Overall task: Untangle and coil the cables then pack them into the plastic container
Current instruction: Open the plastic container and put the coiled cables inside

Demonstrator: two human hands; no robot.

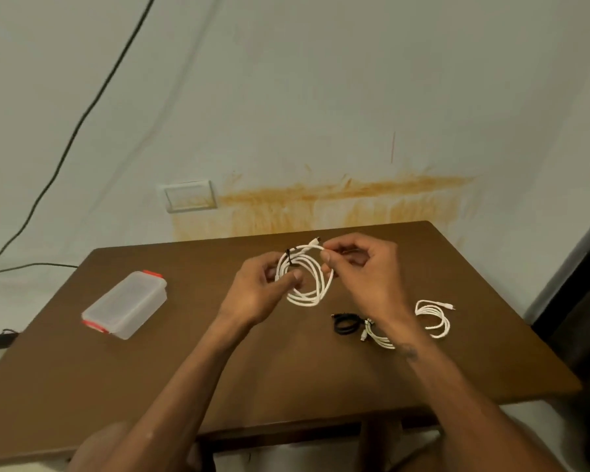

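While my left hand (269, 284) pinches one side of the white coil (304, 277) and my right hand (358, 267) pinches its top strand, both held above the table (184, 369), I judge the loops could spring apart if either pinch slackens. Right of the coil lie three more cables (389, 325); the lidded plastic container (125, 304) sits well left, so packing means opening it first.

Plastic, cord and a matt brown top

My table (123, 379) looks smooth, matt brown; the container (125, 303) is frosted translucent plastic with glossy orange clips; the white cable (307, 296) I hold looks braided, the black cable (344, 324) slightly shiny.
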